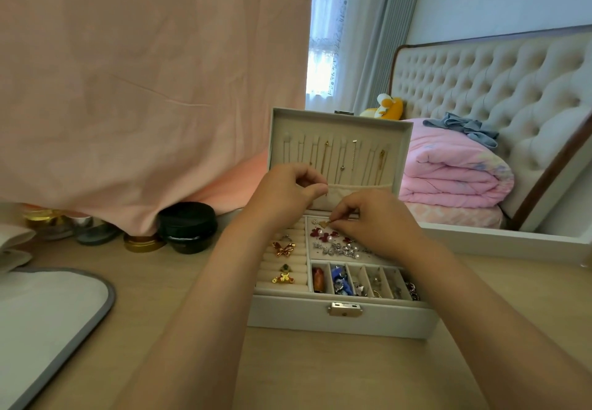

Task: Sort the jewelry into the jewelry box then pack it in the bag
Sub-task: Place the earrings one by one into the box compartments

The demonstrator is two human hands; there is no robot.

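A white jewelry box [339, 316] stands open on the wooden table, its lid upright with several thin necklaces [339, 156] hanging inside. My right hand [378, 220] pinches a small gold triangular pendant [325, 224] over the box's back compartment of red and silver earrings [336, 243]. My left hand [288, 190] is raised in front of the lid's pocket, its thumb and fingers pinched together; what they hold is too fine to see. Gold butterfly rings [283, 249] sit in the ring rolls on the left. The front slots hold mixed pieces [341, 281].
A white bag with a grey border [48, 316] lies at the table's left. Black and gold jars [185, 227] stand behind, under a hanging pink cloth [144, 89]. A bed with a folded pink quilt [448, 172] lies beyond the table at right.
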